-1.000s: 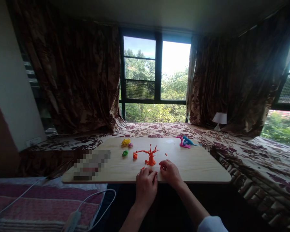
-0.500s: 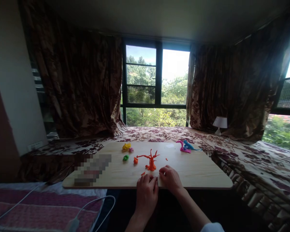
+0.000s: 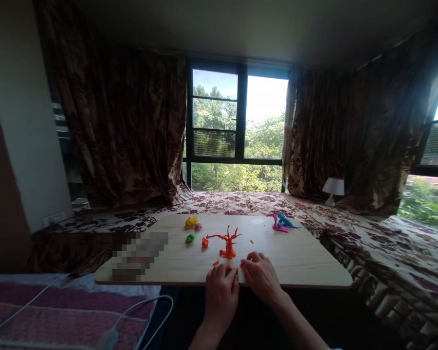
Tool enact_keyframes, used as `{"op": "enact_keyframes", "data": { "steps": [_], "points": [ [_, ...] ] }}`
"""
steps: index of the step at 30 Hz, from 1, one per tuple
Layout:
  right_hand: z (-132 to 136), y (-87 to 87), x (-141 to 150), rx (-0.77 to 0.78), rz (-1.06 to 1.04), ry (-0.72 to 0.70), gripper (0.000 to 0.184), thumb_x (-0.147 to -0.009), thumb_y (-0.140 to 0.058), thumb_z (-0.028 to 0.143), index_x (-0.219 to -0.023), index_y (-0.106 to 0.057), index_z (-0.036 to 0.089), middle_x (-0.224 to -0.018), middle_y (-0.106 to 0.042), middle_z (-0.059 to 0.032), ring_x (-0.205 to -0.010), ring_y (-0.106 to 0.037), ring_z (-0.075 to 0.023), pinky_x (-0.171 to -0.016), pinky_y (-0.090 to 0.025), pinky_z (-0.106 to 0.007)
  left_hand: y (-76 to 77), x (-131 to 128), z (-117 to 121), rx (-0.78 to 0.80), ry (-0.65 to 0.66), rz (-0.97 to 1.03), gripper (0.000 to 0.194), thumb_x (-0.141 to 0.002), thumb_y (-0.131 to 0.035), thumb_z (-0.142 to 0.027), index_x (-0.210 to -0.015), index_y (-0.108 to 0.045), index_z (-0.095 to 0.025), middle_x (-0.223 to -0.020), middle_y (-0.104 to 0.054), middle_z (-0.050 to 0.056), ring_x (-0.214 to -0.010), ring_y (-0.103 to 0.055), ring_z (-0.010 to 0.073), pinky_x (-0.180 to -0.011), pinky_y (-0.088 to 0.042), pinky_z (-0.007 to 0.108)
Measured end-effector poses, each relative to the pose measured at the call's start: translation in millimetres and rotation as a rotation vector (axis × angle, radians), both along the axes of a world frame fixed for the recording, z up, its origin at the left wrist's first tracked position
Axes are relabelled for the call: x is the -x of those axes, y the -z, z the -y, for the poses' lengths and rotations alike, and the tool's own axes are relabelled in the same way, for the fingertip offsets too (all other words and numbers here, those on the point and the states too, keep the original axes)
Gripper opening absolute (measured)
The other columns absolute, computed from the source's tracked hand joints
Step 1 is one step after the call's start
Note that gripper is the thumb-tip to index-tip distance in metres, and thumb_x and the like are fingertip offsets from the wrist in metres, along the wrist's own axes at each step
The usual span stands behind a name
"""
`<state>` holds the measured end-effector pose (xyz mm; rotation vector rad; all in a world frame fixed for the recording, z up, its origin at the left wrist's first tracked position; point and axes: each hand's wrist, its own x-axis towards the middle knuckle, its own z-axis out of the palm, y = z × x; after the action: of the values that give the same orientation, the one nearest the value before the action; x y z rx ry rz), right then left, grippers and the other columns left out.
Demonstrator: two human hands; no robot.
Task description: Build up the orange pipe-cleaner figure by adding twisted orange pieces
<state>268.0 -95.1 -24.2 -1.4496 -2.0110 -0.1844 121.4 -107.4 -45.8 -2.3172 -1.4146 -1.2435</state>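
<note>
My left hand (image 3: pixel 222 288) rests at the table's near edge with its fingers curled closed. My right hand (image 3: pixel 262 275) is beside it on the right, thumb and fingers drawn together. A small whitish piece (image 3: pixel 240 275) shows in the gap between the two hands, too small to name. Just beyond them stands an orange clay tree (image 3: pixel 228 247) with bare branches. A small orange clay scrap (image 3: pixel 215 262) lies near my left hand, and another orange bit (image 3: pixel 251 241) lies beyond my right hand.
On the wooden table (image 3: pixel 299 267) lie an orange clay lump (image 3: pixel 205 242), a green lump (image 3: pixel 190 238), a yellow lump (image 3: pixel 191 220) and a small pink-purple lump (image 3: pixel 198 226). Magenta (image 3: pixel 277 223) and blue clay figures (image 3: pixel 286 220) stand back right. A blurred-out patch (image 3: pixel 140 257) covers the left side.
My right hand has turned slightly, and its fingers have shifted a little near the left hand. My left hand stays almost in place. The clay pieces have not moved.
</note>
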Motion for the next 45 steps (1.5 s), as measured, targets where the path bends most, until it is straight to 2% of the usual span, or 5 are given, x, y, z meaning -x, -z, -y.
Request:
{"op": "enact_keyframes", "data": {
  "steps": [15,20,32,40,45],
  "points": [
    [3.4,-0.6,3.6,0.038,0.005,0.051,0.020,-0.086,-0.044,0.029,-0.093,-0.063,0.030,-0.096,-0.057,-0.0025,-0.090,-0.048,-0.0182,-0.078,-0.031,-0.031,-6.7,4.9,-6.5,0.036,-0.001,-0.003,0.025,-0.083,-0.042,-0.018,-0.094,-0.063,-0.024,-0.093,-0.059,0.004,-0.092,-0.052,0.0204,-0.083,-0.042,0.037],
    [-3.9,1.2,2.8,0.042,-0.048,0.066,0.020,-0.085,-0.044,0.028,-0.088,-0.064,0.028,-0.096,-0.058,-0.0037,-0.091,-0.048,-0.0199,-0.078,-0.030,-0.033,-10.1,7.9,-16.7,0.048,-0.038,-0.022,0.033,-0.082,-0.045,-0.022,-0.113,-0.055,-0.023,-0.113,-0.055,0.007,-0.107,-0.046,0.0236,-0.092,-0.035,0.042],
    [-24.0,5.0,-11.3,0.136,-0.421,-0.010,0.034,-0.081,-0.046,0.027,-0.112,-0.057,0.019,-0.102,-0.062,-0.0097,-0.096,-0.053,-0.0228,-0.086,-0.036,-0.036,-15.4,-5.1,-50.1,0.114,0.001,0.036,0.040,-0.077,-0.053,-0.032,-0.115,-0.054,-0.022,-0.119,-0.054,0.013,-0.109,-0.047,0.0287,-0.092,-0.033,0.048],
    [-44.4,-23.7,-46.3,0.253,-0.899,-0.190,0.043,-0.085,-0.037,0.041,-0.117,-0.053,0.017,-0.109,-0.062,-0.0109,-0.098,-0.058,-0.0219,-0.079,-0.047,-0.036,-41.6,0.7,-34.4,0.109,0.272,0.205,0.029,-0.081,-0.048,-0.025,-0.108,-0.059,-0.027,-0.119,-0.057,0.003,-0.118,-0.043,0.0198,-0.100,-0.034,0.039],
    [-37.4,-50.5,-42.2,0.331,-0.993,-0.410,0.042,-0.084,-0.042,0.043,-0.119,-0.051,0.023,-0.117,-0.059,-0.0091,-0.104,-0.056,-0.0207,-0.082,-0.046,-0.035,-56.2,-1.3,-19.0,0.165,0.398,0.329,0.023,-0.084,-0.046,-0.027,-0.102,-0.061,-0.025,-0.110,-0.063,0.001,-0.107,-0.054,0.0164,-0.094,-0.043,0.033]
  ]
}}
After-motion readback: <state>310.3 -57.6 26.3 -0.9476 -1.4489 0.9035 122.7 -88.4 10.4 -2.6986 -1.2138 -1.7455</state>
